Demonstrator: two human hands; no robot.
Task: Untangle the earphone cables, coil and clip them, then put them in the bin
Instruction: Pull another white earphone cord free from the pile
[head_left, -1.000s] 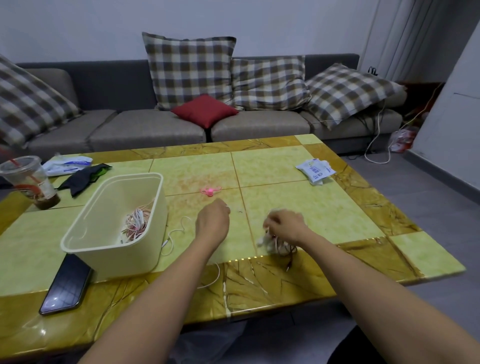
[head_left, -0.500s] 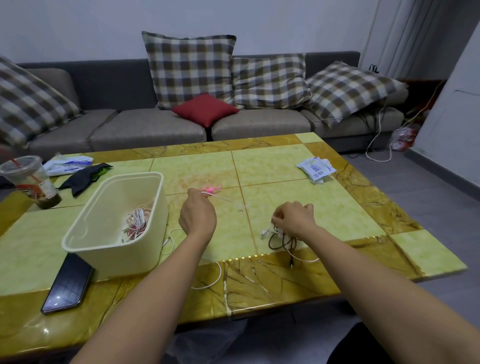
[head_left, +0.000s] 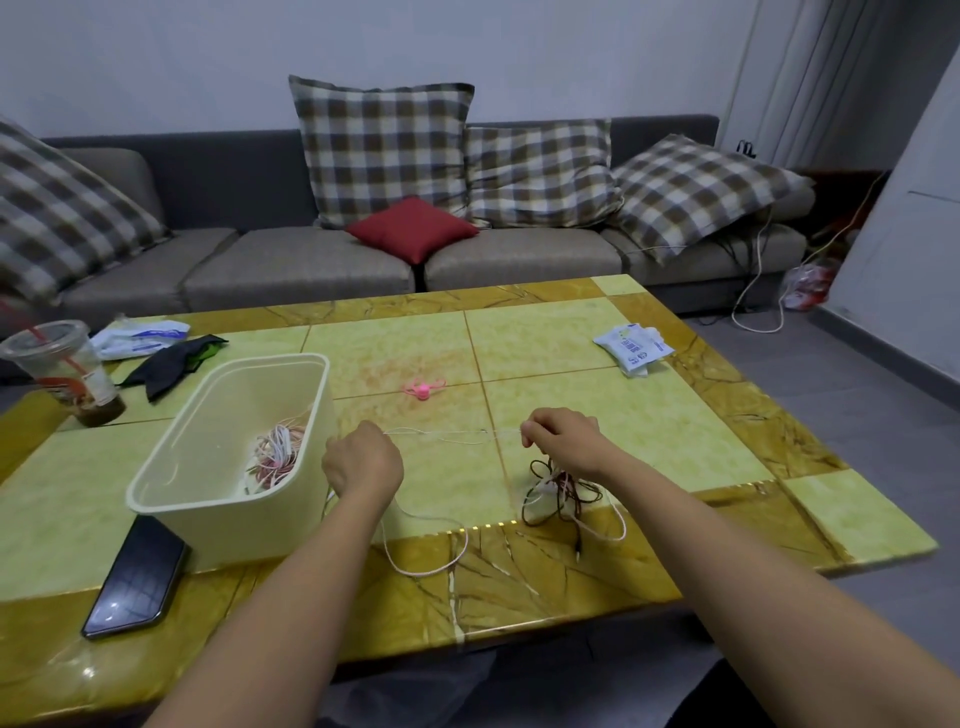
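A thin white earphone cable (head_left: 452, 435) runs taut between my two hands above the table. My left hand (head_left: 362, 460) grips one end, and the cable's loose tail (head_left: 426, 551) trails from it toward the table's front edge. My right hand (head_left: 563, 436) pinches the other end. Under my right hand hangs a tangle of dark and white cables (head_left: 558, 493), resting on the table. A cream plastic bin (head_left: 171, 462) at the left holds several coiled pink and white cables (head_left: 278, 452). A pink clip (head_left: 422, 388) lies beyond my hands.
A black phone (head_left: 137, 577) lies in front of the bin. A plastic cup (head_left: 62, 371), a dark cloth (head_left: 171, 361) and a white packet (head_left: 140, 338) sit at the back left. Another white packet (head_left: 631, 345) lies at the back right. Behind the table stands a sofa (head_left: 311, 270).
My hands have moved apart, drawing the white cable straight between them. My right hand has risen, lifting the tangle partly off the table. My left hand has shifted left, toward the bin.
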